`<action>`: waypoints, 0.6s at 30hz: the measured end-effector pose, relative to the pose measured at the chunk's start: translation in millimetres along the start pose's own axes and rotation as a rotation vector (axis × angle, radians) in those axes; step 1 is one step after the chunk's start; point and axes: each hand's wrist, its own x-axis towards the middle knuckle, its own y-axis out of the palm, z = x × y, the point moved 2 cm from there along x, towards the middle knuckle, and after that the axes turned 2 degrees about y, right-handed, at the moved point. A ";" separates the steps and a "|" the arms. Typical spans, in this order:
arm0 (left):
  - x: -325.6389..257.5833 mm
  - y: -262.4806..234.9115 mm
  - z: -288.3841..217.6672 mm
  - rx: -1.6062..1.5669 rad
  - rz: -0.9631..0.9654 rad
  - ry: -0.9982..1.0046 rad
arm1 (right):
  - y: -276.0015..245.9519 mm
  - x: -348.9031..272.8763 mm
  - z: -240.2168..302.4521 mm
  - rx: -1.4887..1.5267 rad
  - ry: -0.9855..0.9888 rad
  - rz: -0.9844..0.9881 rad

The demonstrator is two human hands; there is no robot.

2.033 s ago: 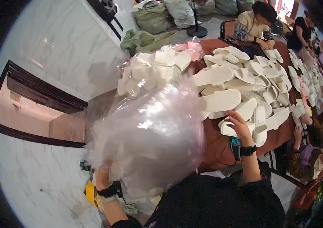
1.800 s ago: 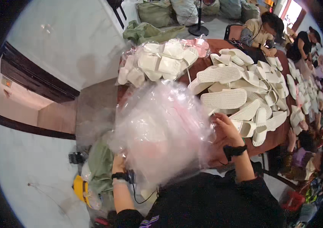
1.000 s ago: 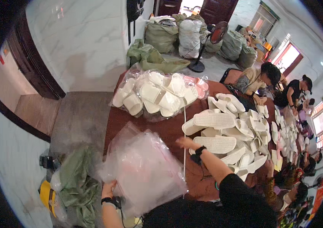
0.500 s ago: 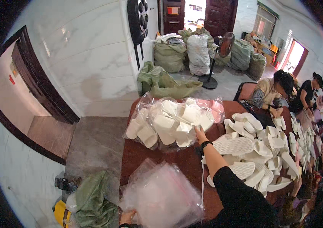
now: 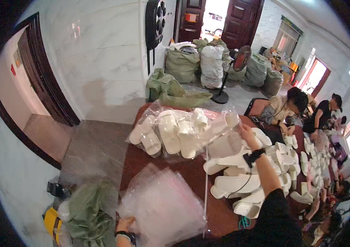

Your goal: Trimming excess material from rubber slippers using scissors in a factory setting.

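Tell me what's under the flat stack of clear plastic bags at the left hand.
The reddish-brown tabletop shows around the flat stack of clear plastic bags, which appears to rest on it. Anything else beneath the stack is covered from view.

Marbled walls (image 5: 105,57) meet grey floor (image 5: 94,150) — the far doorway (image 5: 215,15) glows.

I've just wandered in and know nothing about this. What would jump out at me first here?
Probably the big heap of white slippers on the right part of the brown-covered table. Next come the bagged slippers at its far left, held at their right end by the right hand, and the clear plastic bags nearer, beside the left hand. Bulging sacks stand at the back.
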 end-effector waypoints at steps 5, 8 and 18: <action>6.0 6.6 7.3 -0.719 -0.331 -0.413 | -109.3 -18.0 73.3 -0.631 -0.477 -0.127; -1.0 -2.0 -9.0 -0.677 -0.177 -0.616 | -135.4 -45.8 128.7 -0.324 -0.100 -0.048; -9.5 -3.2 -21.8 -0.801 -0.263 -0.535 | -283.1 -64.8 124.7 -0.130 -0.276 -0.038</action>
